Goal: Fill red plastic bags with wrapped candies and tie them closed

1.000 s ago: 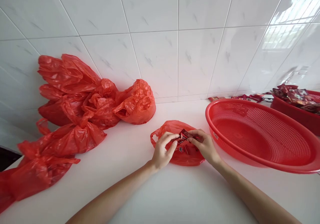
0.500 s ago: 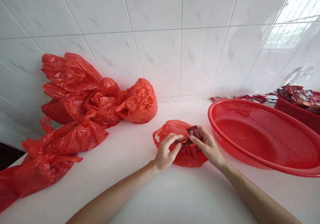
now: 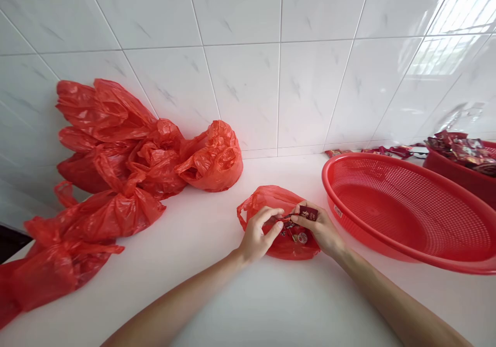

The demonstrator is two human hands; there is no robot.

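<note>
A red plastic bag (image 3: 267, 197) stands with its mouth spread on the white counter, and several small wrapped packets (image 3: 299, 237) show inside. Over its left side my left hand (image 3: 258, 236) pinches a small dark red packet (image 3: 285, 218) between thumb and fingers. My right hand (image 3: 321, 231) is closed on a flat dark red packet with gold print (image 3: 309, 213), above the bag's right side. Its thumb and fingertips also reach the packet at my left hand. The packets' exact contents cannot be made out.
Several filled red plastic bags (image 3: 127, 197) are heaped on the left against the tiled wall. To the right stands a large red perforated basket (image 3: 387, 218); behind it, a second red tub (image 3: 457, 174) is heaped with wrapped packets. More packets (image 3: 387, 151) lie along the wall.
My right hand has moved slightly down, its gold-printed packet tilting to lie flatter. A round pale mark on a packet inside the bag now shows. My left hand is nearly still.
</note>
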